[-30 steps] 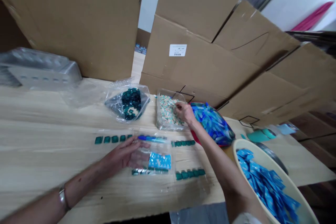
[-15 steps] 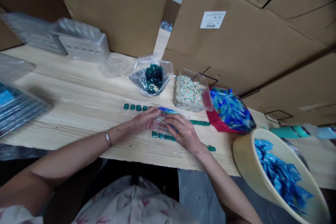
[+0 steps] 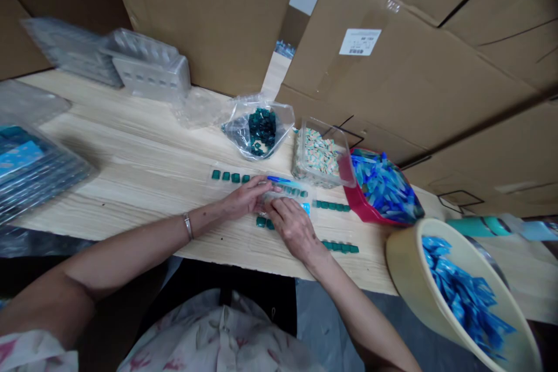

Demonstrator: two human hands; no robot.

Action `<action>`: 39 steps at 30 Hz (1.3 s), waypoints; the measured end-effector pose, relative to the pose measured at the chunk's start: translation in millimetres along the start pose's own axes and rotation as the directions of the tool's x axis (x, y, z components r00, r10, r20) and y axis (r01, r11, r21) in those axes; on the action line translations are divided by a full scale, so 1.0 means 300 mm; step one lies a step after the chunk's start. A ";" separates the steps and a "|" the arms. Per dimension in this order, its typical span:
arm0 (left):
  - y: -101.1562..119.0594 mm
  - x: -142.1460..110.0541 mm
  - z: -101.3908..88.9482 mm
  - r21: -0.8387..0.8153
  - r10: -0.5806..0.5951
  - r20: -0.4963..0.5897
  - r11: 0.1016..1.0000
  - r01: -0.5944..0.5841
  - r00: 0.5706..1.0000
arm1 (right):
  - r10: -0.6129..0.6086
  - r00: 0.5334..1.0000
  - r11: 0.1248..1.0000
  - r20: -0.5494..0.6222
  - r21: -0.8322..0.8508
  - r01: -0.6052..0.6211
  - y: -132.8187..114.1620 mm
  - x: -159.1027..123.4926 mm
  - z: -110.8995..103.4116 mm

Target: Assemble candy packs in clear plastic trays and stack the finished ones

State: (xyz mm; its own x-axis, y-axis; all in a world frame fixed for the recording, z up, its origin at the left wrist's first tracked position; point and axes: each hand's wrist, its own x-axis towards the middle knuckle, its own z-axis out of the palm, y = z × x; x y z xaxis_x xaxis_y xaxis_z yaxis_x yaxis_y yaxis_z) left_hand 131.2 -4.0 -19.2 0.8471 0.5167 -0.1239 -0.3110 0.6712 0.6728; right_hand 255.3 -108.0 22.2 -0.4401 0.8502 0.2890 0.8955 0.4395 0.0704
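Observation:
My left hand grips the left end of a clear plastic tray on the table, its fingertips along the tray's edge. A blue stick-like piece and a row of green square pieces show inside that tray. Over its near side is my right hand, fingers bent and pinched together; whatever they hold is hidden. Behind the tray stand an open clear box of small pale paper-like pieces and a plastic bag of dark green squares.
Green squares lie in rows beside the hands. At right are a red basin of blue sticks and a cream bucket of blue packets. Stacked trays sit at left. Cardboard boxes wall the back.
My right hand left the box of pale pieces and came down to the clear tray, then sank lower with fingers pinched. My left hand stays at the tray. The head view has shifted.

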 end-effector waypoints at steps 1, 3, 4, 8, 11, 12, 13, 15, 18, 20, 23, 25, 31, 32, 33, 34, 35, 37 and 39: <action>-0.002 0.000 -0.002 0.003 0.004 0.001 1.000 -0.004 1.000 | 0.010 1.000 1.000 0.028 -0.005 -0.010 -0.006 0.003 0.001; -0.004 0.001 -0.007 0.001 0.006 0.000 1.000 -0.006 1.000 | 0.039 0.996 0.999 0.075 0.006 -0.040 -0.015 0.003 0.003; -0.004 0.002 -0.008 0.000 0.006 -0.005 1.000 -0.006 1.000 | 0.054 0.994 0.998 0.092 0.016 -0.056 -0.019 0.000 0.003; 0.000 0.003 -0.008 0.010 -0.003 -0.025 1.000 0.003 1.000 | 0.114 0.993 0.988 0.045 0.098 -0.118 -0.017 -0.023 -0.001; 0.009 0.001 -0.003 -0.010 -0.002 0.007 1.000 0.002 1.000 | 0.180 0.982 0.959 -0.063 0.233 -0.161 0.003 -0.034 -0.011; 0.012 0.000 0.000 -0.021 -0.001 0.014 1.000 0.001 1.000 | 0.194 0.978 0.948 -0.081 0.272 -0.165 0.012 -0.034 -0.014; 0.014 -0.001 0.002 -0.030 -0.001 0.017 1.000 0.002 1.000 | 0.199 0.976 0.941 -0.087 0.297 -0.165 0.020 -0.031 -0.017; 0.017 -0.002 0.007 -0.038 -0.011 0.013 0.999 0.011 1.000 | 0.183 0.981 0.941 -0.063 0.299 -0.156 0.034 -0.020 -0.021; 0.014 -0.003 0.008 -0.029 -0.020 0.018 0.999 0.021 1.000 | 0.141 0.990 0.964 0.023 0.225 -0.143 0.044 0.002 -0.028; 0.007 -0.001 0.004 -0.024 -0.022 0.031 0.999 0.023 0.999 | 0.103 0.992 0.977 0.079 0.178 -0.115 0.044 0.016 -0.029; -0.003 0.001 -0.005 -0.010 -0.013 0.036 1.000 0.013 0.999 | 0.064 0.990 0.992 0.128 0.101 -0.077 0.032 0.033 -0.021; -0.007 0.003 -0.011 0.012 0.004 0.026 1.000 -0.004 1.000 | 0.080 0.986 0.995 0.146 0.047 -0.087 0.023 0.041 -0.012; -0.009 0.010 -0.019 0.068 0.016 0.040 0.998 -0.018 0.999 | 0.069 0.992 0.972 0.107 0.215 -0.091 0.048 0.032 -0.035; -0.008 0.011 -0.021 0.064 0.014 0.048 0.998 -0.017 0.999 | 0.076 0.993 0.961 0.087 0.260 -0.096 0.057 0.027 -0.045; -0.008 0.011 -0.022 0.060 0.013 0.054 0.998 -0.017 0.998 | 0.093 0.993 0.949 0.065 0.295 -0.109 0.065 0.022 -0.053; -0.008 0.012 -0.024 0.058 0.015 0.062 0.998 -0.018 0.998 | 0.119 0.992 0.941 0.048 0.314 -0.128 0.070 0.018 -0.058; -0.008 0.011 -0.025 0.061 0.016 0.067 0.998 -0.020 0.998 | 0.141 0.989 0.937 0.039 0.318 -0.146 0.070 0.016 -0.061; -0.007 0.009 -0.025 0.076 0.021 0.063 0.997 -0.025 0.998 | 0.146 0.988 0.946 0.043 0.287 -0.152 0.058 0.015 -0.062; -0.003 0.005 -0.020 0.078 0.019 0.040 0.997 -0.022 0.999 | 0.110 0.992 0.963 0.063 0.242 -0.122 0.040 0.019 -0.061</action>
State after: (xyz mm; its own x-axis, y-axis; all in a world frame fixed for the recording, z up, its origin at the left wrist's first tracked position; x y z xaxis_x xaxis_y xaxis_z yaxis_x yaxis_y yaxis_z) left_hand 130.3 -0.7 -24.4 0.8577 0.5075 -0.0823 -0.2948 0.6165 0.7300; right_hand 264.8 -103.2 42.2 -0.3421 0.9100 0.2342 0.8994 0.3893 -0.1987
